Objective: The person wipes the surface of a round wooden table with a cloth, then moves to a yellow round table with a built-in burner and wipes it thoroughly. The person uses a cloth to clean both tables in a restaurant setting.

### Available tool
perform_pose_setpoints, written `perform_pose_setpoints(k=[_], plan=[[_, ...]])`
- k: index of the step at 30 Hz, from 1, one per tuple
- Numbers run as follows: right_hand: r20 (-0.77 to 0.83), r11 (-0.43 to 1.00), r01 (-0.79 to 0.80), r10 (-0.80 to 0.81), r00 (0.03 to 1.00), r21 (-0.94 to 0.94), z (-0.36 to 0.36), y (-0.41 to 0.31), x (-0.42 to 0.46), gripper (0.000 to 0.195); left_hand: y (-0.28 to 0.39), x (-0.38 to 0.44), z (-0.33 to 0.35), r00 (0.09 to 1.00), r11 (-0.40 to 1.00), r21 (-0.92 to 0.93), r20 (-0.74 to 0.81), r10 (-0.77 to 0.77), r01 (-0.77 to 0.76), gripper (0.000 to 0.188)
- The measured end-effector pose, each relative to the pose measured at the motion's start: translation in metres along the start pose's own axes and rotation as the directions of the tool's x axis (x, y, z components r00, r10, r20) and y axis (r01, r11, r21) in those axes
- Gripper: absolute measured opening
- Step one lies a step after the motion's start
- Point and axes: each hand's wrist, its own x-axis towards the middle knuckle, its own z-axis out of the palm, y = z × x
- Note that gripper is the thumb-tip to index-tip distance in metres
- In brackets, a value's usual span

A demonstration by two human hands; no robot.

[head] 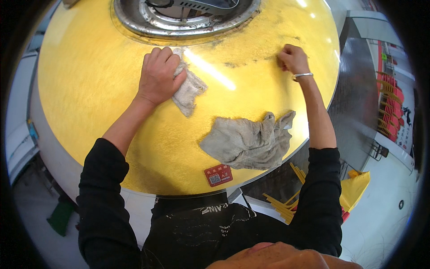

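My left hand (159, 75) is closed around a grey cloth rag (189, 90), pressing it to the yellow tabletop (100, 90) below the metal ring. One end of the rag trails towards me. My right hand (294, 60) is curled into a fist low over the table's right side, a silver bangle (302, 76) on its wrist. I see nothing clearly held in that fist, though its underside is hidden. Dark stains (231, 64) mark the yellow surface between the two hands. Nearer me, a larger grey cloth (248, 143) lies crumpled close to the table edge.
A worn metal ring (188, 32) surrounds an opening at the table's centre. By the front edge is a red tag (218, 175) with a printed code. Another dark table (361, 90) stands to the right, with red chairs (391, 107) beyond and yellow chair legs (282, 206) below.
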Motion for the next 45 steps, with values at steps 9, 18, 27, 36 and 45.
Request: perform_pose_setpoints(k=[9, 18, 27, 36, 45], plan=[[0.105, 0.978, 0.206, -0.203, 0.973, -0.018, 0.062, -0.050, -0.018, 0.019, -0.002, -0.001, -0.002, 0.999, 0.999, -0.048, -0.025, 0.020, -0.021, 0.021], [0.127, 0.933, 0.359, -0.352, 0.927, -0.036, 0.087, -0.059, -0.027, 0.021, -0.004, -0.002, 0.001, 0.999, 0.999, -0.043, -0.024, 0.025, -0.026, 0.023], [0.101, 0.954, 0.280, -0.270, 0.958, -0.105, 0.093, -0.073, -0.008, 0.020, -0.004, -0.002, 0.001, 1.000, 0.999, -0.038, -0.023, 0.005, -0.006, 0.023], [-0.007, 0.993, 0.095, -0.096, 0.995, -0.070, 0.060, -0.064, 0.038, 0.022, -0.005, -0.003, 0.001, 1.000, 0.999, -0.033, -0.023, 0.000, -0.001, 0.023], [-0.161, 0.963, 0.094, -0.138, 0.977, -0.253, 0.047, -0.066, 0.035, 0.020, -0.004, -0.002, -0.002, 1.000, 0.998, -0.055, -0.016, -0.002, 0.001, 0.022]])
